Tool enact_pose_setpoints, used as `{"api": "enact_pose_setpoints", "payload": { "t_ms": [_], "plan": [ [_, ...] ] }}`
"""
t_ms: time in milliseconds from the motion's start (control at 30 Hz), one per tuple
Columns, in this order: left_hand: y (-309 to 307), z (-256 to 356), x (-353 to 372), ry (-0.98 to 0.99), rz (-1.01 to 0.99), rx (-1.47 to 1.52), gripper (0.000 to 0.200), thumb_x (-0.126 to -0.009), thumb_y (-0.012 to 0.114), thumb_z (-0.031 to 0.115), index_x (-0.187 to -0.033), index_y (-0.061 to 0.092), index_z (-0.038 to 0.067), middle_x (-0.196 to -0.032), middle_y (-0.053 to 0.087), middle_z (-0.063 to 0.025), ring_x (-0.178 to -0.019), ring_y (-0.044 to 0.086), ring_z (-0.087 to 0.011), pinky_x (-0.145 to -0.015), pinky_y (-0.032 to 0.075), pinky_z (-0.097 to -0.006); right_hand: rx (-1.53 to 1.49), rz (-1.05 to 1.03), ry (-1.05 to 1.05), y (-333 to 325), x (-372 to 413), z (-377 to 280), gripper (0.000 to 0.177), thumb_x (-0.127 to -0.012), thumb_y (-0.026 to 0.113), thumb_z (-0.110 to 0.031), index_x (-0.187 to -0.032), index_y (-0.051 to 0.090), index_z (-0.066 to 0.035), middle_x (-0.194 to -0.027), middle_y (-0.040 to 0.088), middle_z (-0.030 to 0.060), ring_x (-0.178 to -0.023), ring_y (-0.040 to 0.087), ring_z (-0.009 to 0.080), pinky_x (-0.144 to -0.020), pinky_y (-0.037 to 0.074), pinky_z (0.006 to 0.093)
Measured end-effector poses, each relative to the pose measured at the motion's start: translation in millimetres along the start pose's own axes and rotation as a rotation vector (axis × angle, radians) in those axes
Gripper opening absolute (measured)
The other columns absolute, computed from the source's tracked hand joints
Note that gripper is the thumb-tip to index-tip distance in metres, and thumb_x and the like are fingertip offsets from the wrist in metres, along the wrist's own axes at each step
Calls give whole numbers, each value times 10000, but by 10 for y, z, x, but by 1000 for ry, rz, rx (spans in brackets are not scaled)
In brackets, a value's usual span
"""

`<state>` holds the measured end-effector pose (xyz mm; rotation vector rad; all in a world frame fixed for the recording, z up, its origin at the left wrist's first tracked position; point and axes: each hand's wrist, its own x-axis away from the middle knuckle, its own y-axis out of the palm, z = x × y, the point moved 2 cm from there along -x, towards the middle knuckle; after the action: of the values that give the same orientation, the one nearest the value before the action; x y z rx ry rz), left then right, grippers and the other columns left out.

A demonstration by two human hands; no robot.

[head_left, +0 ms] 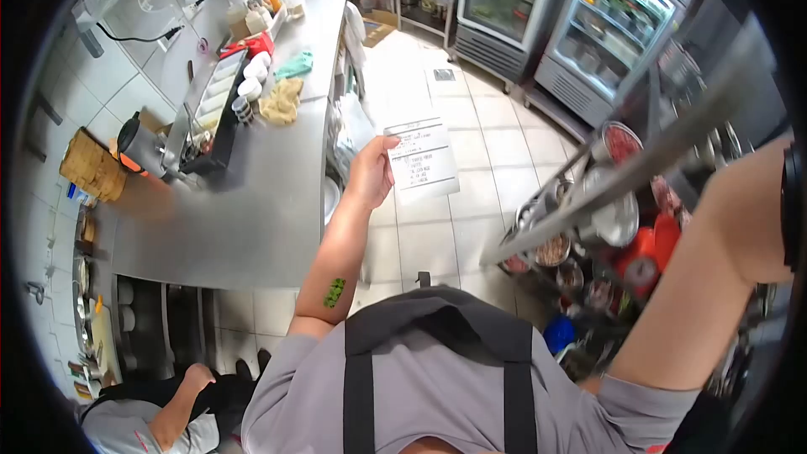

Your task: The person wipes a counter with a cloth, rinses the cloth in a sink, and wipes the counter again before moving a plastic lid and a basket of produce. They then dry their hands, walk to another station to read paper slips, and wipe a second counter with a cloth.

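My left hand (pixel 371 176) is closed on a white printed order ticket (pixel 427 161), pinching its left edge between thumb and fingers. The ticket faces me, held out over the tiled floor beside the steel counter (pixel 252 240). Its print is too small to read fully. My right arm (pixel 689 286) is raised and bent on the right side, with a dark band at the frame's edge. The hand beyond that band lies outside the view. Close to this arm stands a metal rack (pixel 580 202) with bowls of food.
On the counter are a yellow cloth (pixel 282 101), a green cloth (pixel 295 64), white cups (pixel 250 87) and a dark condiment bin (pixel 220 151). Glass-door fridges (pixel 601 25) stand at the back. Another person (pixel 155 416) is at lower left. Red containers (pixel 651 244) sit by the rack.
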<state>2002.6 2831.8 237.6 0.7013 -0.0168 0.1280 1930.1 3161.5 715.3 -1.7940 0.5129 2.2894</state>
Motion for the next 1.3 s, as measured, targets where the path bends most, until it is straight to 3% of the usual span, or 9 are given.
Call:
{"api": "enact_pose_setpoints", "payload": {
  "t_ms": [367, 567, 667, 900, 1067, 1167, 1200, 1267, 1300],
  "plan": [
    [-1203, 396, -2248, 74, 347, -147, 424, -805, 460, 207, -1135, 480, -59, -1094, 575, -144, -1008, 561, -237, -898, 425, -333, -891, -556, 1000, 3501, 4163, 1879, 249, -830, 555, -216, -928, 583, 11, -774, 561, 55, -645, 528, 128, -574, 436, 264],
    [-1841, 837, -3502, 91, 296, -25, 451, -813, 435, 210, -1185, 446, -45, -1152, 539, -153, -1066, 522, -269, -919, 400, -378, 115, -2336, 807, 2512, 8965, 1667, 293, -785, 500, -180, -1038, 587, -61, -1064, 580, 173, -1006, 545, 315, -811, 441, 448],
    [-2145, 1028, -4196, -31, 364, -69, 446, -823, 418, 217, -1193, 448, -30, -1149, 544, -141, -1064, 523, -261, -928, 389, -367, 235, -2342, 1186, 466, 10573, 1131, 299, -809, 479, -241, -993, 616, -50, -1147, 550, 158, -1047, 523, 311, -866, 405, 475],
    [-2640, 1261, -5980, -63, 468, -151, 394, -848, 412, 234, -1139, 484, -24, -1075, 576, -123, -944, 578, -219, -818, 454, -342, 328, -2388, 1587, 1131, 10269, 2610, 326, -817, 486, -288, -996, 626, -55, -1135, 558, 151, -1053, 521, 259, -894, 402, 409],
    [-2707, 1678, -6815, 127, 546, -79, 407, -836, 435, 227, -1149, 472, -31, -1090, 568, -138, -969, 570, -242, -837, 448, -355, 203, -2410, 1232, 2654, 11562, 4379, 347, -823, 491, -322, -999, 633, -59, -1126, 564, 145, -1057, 519, 223, -913, 400, 362],
    [-2794, 1977, -7016, 227, 689, -50, 415, -832, 434, 209, -1160, 464, -43, -1110, 559, -155, -1008, 557, -260, -883, 431, -371, 41, -2809, 382, 4930, 11748, 5467, 317, -700, 633, -348, -871, 675, -84, -981, 629, 151, -914, 603, 235, -812, 467, 356],
    [-2926, 2019, -7045, 276, 746, -18, 410, -833, 431, 205, -1157, 468, -45, -1108, 560, -155, -1012, 555, -262, -888, 429, -375, 90, -2439, 251, 5502, 12825, 5869, 129, -679, 659, -208, -717, 697, -91, -732, 663, 100, -692, 646, 226, -640, 505, 382],
    [-3092, 2140, -7140, 343, 815, 15, 406, -834, 428, 202, -1153, 472, -46, -1107, 562, -155, -1016, 553, -263, -894, 428, -378, -152, -1359, 1836, 7449, 11521, 6183, 138, -751, 540, -129, -736, 580, 2, -606, 565, 142, -515, 557, 224, -415, 426, 356],
    [-3119, 2205, -7171, 412, 890, 22, 401, -836, 422, 197, -1150, 476, -46, -1106, 563, -155, -1020, 551, -266, -897, 426, -380, -211, -1133, 1498, 8408, 12125, 6403, 125, -766, 535, -133, -779, 538, -8, -540, 483, 91, -452, 493, 202, -403, 412, 331]
  ]
}}
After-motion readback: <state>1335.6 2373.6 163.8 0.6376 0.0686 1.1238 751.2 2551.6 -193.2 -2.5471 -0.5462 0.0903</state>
